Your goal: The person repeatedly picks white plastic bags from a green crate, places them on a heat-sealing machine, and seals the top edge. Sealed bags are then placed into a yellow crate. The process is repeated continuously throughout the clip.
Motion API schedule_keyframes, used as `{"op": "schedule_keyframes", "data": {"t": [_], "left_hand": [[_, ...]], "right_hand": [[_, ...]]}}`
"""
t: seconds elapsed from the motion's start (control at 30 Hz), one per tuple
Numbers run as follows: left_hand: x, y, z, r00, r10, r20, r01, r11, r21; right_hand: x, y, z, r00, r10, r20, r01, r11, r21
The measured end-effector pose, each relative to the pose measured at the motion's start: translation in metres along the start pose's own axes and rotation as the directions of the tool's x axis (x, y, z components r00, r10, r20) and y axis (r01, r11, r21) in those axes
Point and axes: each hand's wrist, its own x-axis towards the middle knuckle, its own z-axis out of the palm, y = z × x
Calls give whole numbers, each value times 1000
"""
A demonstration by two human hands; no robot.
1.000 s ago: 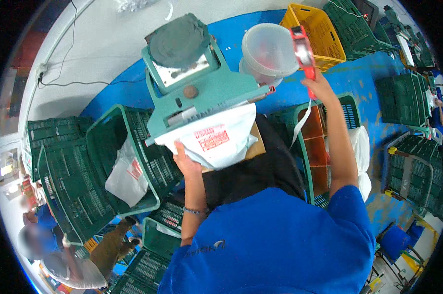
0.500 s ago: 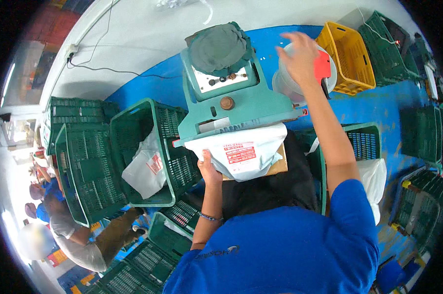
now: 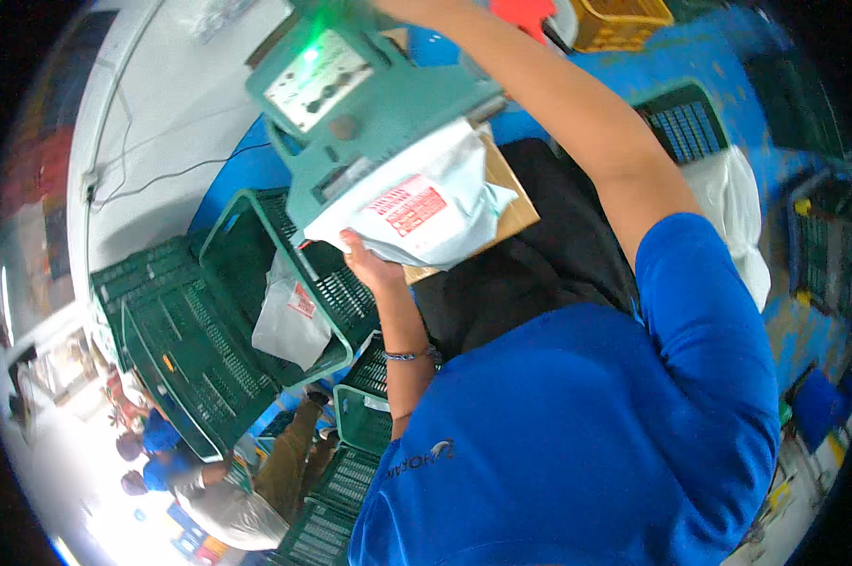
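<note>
Since the earlier frame, the right arm has swung up toward twelve o'clock, its grip out of sight. The left hand (image 3: 369,264) grips the white mailer bag (image 3: 416,212) on the green weighing scale (image 3: 379,113). The weighing step seems in hand; lifting the bag next calls for a firm hold.

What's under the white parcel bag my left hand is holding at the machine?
A brown cardboard piece sticks out beneath the white parcel bag, held by the left hand. The teal machine covers the bag's upper edge; what lies below the cardboard is hidden.

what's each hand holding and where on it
Left hand grips the white mailer bag at its lower-left edge. The right hand is out of view.
</note>
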Motion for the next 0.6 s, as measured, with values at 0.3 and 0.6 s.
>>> {"op": "schedule_keyframes", "data": {"t": [0.3, 0.6], "left_hand": [[-7, -19, 20, 961, -87, 261, 135, 976, -170], [-16, -46, 37, 992, -125, -12, 124, 990, -64]], "right_hand": [[-277, 7, -102, 751, 624, 217, -659, 687, 307], [-339, 26, -124, 663, 316, 679, -44, 921, -386]]}}
